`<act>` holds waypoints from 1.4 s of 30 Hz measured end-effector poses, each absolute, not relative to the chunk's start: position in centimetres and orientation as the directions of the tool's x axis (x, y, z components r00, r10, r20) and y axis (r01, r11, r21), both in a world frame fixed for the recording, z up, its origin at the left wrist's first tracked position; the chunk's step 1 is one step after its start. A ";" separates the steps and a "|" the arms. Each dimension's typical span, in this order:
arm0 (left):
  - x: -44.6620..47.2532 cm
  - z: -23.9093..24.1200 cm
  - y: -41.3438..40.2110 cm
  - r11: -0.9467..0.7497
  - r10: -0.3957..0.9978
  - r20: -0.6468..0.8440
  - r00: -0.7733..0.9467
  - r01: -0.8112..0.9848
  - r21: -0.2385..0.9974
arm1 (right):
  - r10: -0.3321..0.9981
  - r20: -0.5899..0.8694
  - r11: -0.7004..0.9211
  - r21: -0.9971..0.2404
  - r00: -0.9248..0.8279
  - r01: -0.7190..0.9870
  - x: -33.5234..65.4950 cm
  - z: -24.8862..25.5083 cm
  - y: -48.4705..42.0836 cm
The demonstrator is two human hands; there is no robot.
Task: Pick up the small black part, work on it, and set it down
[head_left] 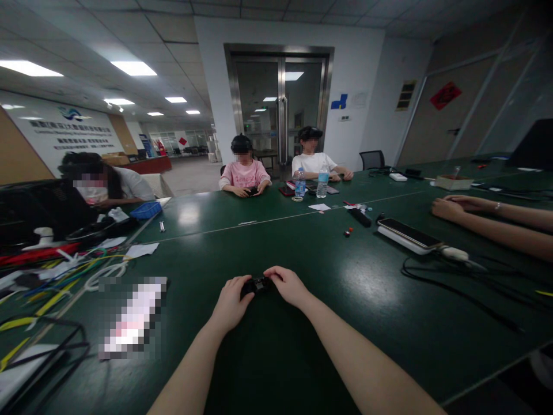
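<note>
A small black device (260,284) with lighter marks on its top rests low over the green table (190,259), between my two hands. My left hand (233,300) wraps around its left end, thumb on the near side. At its right end, the fingers of my right hand (288,283) are bent and closed on the edge. I cannot make out the exact kind of device, as my fingers cover both ends. To the left of my hands lies a flat, blurred-out pale rectangle (136,317).
Cables and a blue basket (146,210) crowd the left side. A phone on a white block (408,235) with black cords lies right. Bottles (322,181) stand farther back. Two people sit across, another leans at left, and another person's hands (458,207) rest at right.
</note>
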State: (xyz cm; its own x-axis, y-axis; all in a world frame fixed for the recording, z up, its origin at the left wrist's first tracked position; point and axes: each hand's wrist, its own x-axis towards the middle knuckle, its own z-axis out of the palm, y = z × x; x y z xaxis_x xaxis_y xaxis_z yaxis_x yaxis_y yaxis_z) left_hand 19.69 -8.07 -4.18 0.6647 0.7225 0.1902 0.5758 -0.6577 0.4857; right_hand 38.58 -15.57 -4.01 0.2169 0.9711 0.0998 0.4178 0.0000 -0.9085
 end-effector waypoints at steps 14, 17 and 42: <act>19.6 -4.4 -7.9 -0.659 0.720 0.196 0.665 0.568 0.494 | 0.970 0.122 0.024 -0.909 0.211 0.415 38.8 -4.4 -15.5; 19.6 -4.4 -7.8 -0.656 0.722 0.193 0.665 0.568 0.497 | 0.970 0.126 0.028 -0.909 0.210 0.416 38.8 -4.4 -15.5; 19.8 -4.4 -8.0 -0.690 0.698 0.236 0.676 0.545 0.476 | 0.975 0.216 0.123 -0.731 0.056 0.671 37.4 -3.0 -16.3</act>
